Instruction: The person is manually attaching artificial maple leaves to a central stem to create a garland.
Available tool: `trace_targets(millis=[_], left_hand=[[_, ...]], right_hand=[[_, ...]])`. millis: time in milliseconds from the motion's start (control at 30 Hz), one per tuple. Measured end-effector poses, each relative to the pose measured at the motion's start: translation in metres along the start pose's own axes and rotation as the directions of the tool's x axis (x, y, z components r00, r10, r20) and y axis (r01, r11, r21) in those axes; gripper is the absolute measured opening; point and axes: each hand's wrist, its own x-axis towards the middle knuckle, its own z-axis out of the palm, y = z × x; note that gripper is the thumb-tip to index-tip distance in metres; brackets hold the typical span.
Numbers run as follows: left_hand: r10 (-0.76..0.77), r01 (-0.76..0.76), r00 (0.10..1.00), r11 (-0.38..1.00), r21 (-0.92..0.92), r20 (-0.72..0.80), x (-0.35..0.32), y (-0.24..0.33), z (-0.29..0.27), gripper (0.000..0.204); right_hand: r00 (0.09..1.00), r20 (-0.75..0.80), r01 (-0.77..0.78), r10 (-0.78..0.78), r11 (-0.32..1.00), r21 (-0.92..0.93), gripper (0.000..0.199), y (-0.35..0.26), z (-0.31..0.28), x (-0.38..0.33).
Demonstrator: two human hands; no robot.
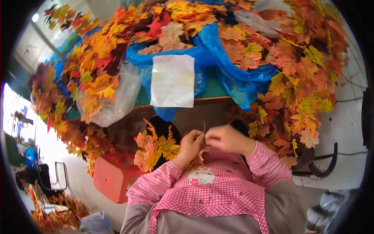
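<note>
In front of my checked pink apron, my two hands meet just short of the table edge. My left hand (190,147) is closed, gripping an artificial maple leaf garland (150,146) whose orange and yellow leaves spill out to its left. A thin stem end (204,125) sticks up above the fingertips, and a pale orange leaf (199,158) hangs below them. Fingers bent and pinched together, my right hand (227,138) touches the same spot from the right. What lies between its fingertips is too small to make out.
Heaps of maple leaf garlands (304,78) cover the green table (214,84) and hang over both sides. Blue plastic bags (224,58), a clear bag (122,97) and a white paper sheet (172,80) lie at its front. A red stool (113,177) stands at left.
</note>
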Motion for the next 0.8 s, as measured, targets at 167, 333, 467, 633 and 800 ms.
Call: trace_targets(millis=[167, 333, 467, 633, 800], left_hand=[[-0.071, 0.071, 0.996, 0.997, 0.005, 0.058, 0.008, -0.003, -0.009, 0.014], [-0.140, 0.159, 0.982, 0.974, -0.161, 0.126, 0.013, -0.010, -0.010, 0.014], [-0.170, 0.199, 0.976, 0.952, -0.234, 0.139, 0.011, -0.007, -0.014, 0.014], [-0.178, 0.199, 0.977, 0.958, -0.206, 0.113, 0.004, 0.003, -0.021, 0.016], [-0.188, 0.200, 0.973, 0.976, -0.081, 0.136, 0.004, 0.005, -0.020, 0.018]], right_hand=[[0.795, -0.606, -0.152, 0.024, 0.975, -0.160, 0.016, -0.003, -0.115, 0.059], [0.562, -0.737, -0.304, 0.374, 0.923, 0.236, 0.020, 0.089, -0.206, 0.151], [0.492, -0.695, -0.219, 0.524, 0.848, 0.483, 0.017, 0.145, -0.220, 0.176], [0.437, -0.883, -0.044, 0.172, 0.985, 0.170, 0.019, 0.126, -0.215, 0.172], [0.481, -0.581, -0.171, -0.656, 0.580, -0.796, 0.016, 0.088, -0.254, 0.134]])
